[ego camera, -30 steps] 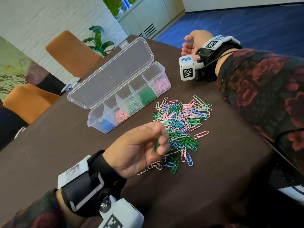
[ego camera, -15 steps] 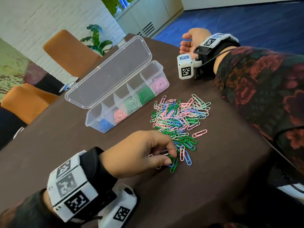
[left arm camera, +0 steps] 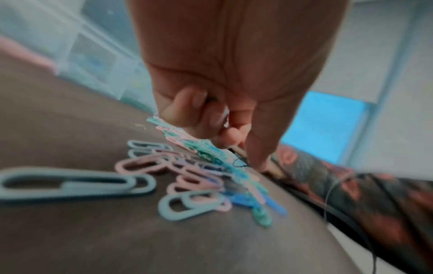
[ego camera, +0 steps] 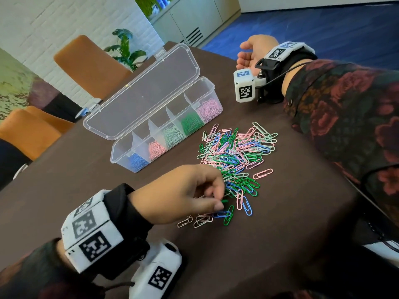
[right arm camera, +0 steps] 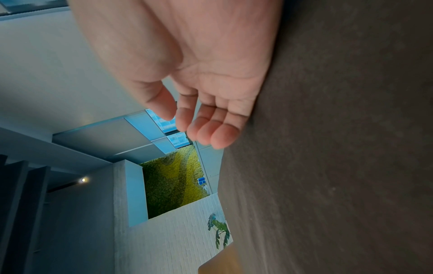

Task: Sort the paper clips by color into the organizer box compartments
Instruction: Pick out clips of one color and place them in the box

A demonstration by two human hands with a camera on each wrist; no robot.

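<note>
A heap of mixed paper clips in green, pink, blue and pale mint lies mid-table. My left hand reaches down at its near edge, thumb and fingers pinching a dark green clip; the left wrist view shows the curled fingers over blurred clips. The clear organizer box stands open behind the heap, with blue, pink, mint, green and pink clips in separate compartments. My right hand rests on its side at the far table edge, palm bare, fingers loosely curled.
The box lid leans back towards orange chairs and a plant. A few loose clips lie near my left thumb. The dark table ends close at the right, by my patterned sleeve.
My left hand, held up with green clips a second ago, has dropped to the heap's near edge and now pinches at a green clip there. The right hand has stayed put.
</note>
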